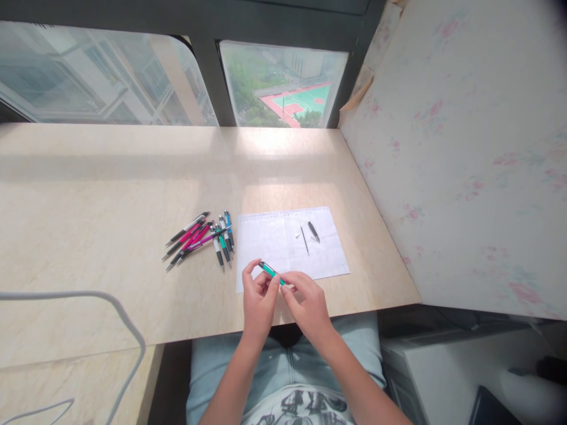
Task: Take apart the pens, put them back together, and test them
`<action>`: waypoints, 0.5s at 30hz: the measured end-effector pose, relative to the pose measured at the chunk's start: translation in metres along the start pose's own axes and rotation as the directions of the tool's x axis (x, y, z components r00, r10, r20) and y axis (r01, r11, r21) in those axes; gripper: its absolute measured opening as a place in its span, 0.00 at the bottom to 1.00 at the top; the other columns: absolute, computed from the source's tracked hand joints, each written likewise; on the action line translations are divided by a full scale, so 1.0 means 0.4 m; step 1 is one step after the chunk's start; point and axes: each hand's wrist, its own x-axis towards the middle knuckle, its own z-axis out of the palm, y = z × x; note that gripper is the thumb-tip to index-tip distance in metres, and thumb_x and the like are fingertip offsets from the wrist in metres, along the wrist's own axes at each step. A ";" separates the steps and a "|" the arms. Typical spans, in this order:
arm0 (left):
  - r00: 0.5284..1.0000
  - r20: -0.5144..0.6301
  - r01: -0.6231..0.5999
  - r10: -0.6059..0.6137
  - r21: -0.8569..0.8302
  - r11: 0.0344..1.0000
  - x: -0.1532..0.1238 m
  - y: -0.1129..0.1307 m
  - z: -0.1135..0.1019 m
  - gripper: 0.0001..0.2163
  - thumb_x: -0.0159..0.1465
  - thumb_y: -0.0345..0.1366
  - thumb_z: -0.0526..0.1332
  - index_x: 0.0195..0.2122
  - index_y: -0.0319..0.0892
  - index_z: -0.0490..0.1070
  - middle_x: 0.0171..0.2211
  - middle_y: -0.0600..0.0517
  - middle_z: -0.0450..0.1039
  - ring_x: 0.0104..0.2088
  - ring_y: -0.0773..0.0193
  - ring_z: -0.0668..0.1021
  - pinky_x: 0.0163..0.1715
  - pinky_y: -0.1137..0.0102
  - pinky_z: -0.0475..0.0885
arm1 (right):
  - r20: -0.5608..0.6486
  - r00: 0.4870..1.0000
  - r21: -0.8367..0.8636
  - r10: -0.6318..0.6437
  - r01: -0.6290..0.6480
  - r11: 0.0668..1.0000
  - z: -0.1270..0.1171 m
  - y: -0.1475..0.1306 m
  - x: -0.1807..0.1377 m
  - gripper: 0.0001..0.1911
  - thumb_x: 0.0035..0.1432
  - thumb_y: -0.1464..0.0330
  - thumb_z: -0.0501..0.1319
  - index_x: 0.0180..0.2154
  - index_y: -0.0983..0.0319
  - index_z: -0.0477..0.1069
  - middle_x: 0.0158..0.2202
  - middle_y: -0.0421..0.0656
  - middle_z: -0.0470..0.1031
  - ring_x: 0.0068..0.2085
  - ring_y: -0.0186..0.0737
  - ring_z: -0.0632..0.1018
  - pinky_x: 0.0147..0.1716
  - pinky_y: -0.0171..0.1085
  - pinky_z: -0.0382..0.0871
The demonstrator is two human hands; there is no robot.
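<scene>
Over the front edge of a white paper sheet (261,236), my left hand (259,295) is closed around a green pen barrel (268,270) with a dark clip end pointing up and left. The fingers of my right hand (308,298) pinch the barrel's lower end; whether a small part is between them cannot be made out. On the sheet lie a thin dark ink refill (304,240), a black pen grip section with a pointed tip (313,231) and a small whitish bit (297,236) that may be a spring.
A pile of several ballpoint pens (195,239) lies left of the sheet. A grey cable (110,300) curves over the table (110,236) at front left. A flowered wall panel (465,165) bounds the right side, and windows (283,82) stand behind.
</scene>
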 end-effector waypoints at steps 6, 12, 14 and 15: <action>0.999 0.001 0.037 -0.037 -0.024 0.999 0.002 -0.003 -0.005 0.26 0.58 0.41 0.67 0.55 0.46 0.59 0.33 0.53 0.75 0.34 0.63 0.78 0.34 0.71 0.70 | -0.004 1.000 -0.034 -0.028 0.028 0.999 0.003 0.014 -0.012 0.15 0.61 0.73 0.58 0.47 0.55 0.76 0.43 0.45 0.78 0.44 0.41 0.78 0.39 0.38 0.76; 0.996 -0.006 -0.089 0.091 0.128 0.988 -0.007 -0.013 -0.006 0.25 0.62 0.40 0.63 0.59 0.46 0.59 0.34 0.53 0.75 0.35 0.64 0.77 0.38 0.69 0.71 | -0.004 0.999 -0.039 -0.034 0.034 0.999 0.001 0.010 -0.011 0.16 0.60 0.74 0.57 0.47 0.56 0.75 0.44 0.46 0.77 0.44 0.41 0.77 0.40 0.37 0.76; 0.988 0.003 -0.151 0.155 0.226 0.962 -0.010 -0.018 -0.007 0.25 0.62 0.40 0.63 0.59 0.46 0.60 0.36 0.52 0.75 0.36 0.63 0.78 0.40 0.68 0.72 | -0.007 0.999 -0.038 -0.031 0.031 0.999 -0.002 0.011 -0.011 0.16 0.60 0.75 0.57 0.47 0.56 0.74 0.43 0.45 0.77 0.43 0.40 0.77 0.39 0.37 0.75; 0.985 0.010 -0.171 0.175 0.266 0.948 -0.010 -0.021 -0.007 0.25 0.62 0.39 0.63 0.59 0.46 0.61 0.37 0.51 0.75 0.36 0.63 0.78 0.41 0.67 0.72 | -0.013 1.000 -0.045 -0.028 0.027 0.999 -0.003 0.012 -0.011 0.16 0.60 0.75 0.56 0.47 0.56 0.74 0.43 0.45 0.77 0.42 0.40 0.77 0.39 0.37 0.75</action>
